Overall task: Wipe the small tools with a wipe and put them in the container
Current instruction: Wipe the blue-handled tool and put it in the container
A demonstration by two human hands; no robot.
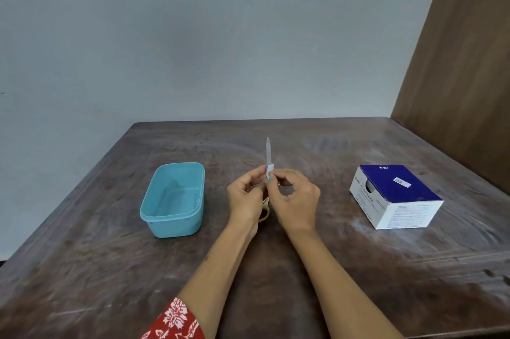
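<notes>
**Wipe Held Between Both Hands Above the Scissors**

Head view: We see both hands raised together over the middle of the brown table (pixel 358 269). The left hand (pixel 244 197) and the right hand (pixel 294 197) each pinch a small white and blue wipe (pixel 270 172) between thumb and fingertips. Scissors (pixel 268 150) lie on the table beneath the hands, blades pointing to the far edge, a yellow handle loop showing near the left wrist. The blue container (pixel 172 224) stands to the left, open, well apart from the hands. A blue and white box (pixel 394 195) sits to the right. A red patterned sleeve (pixel 176 319) covers the left upper arm.
</notes>
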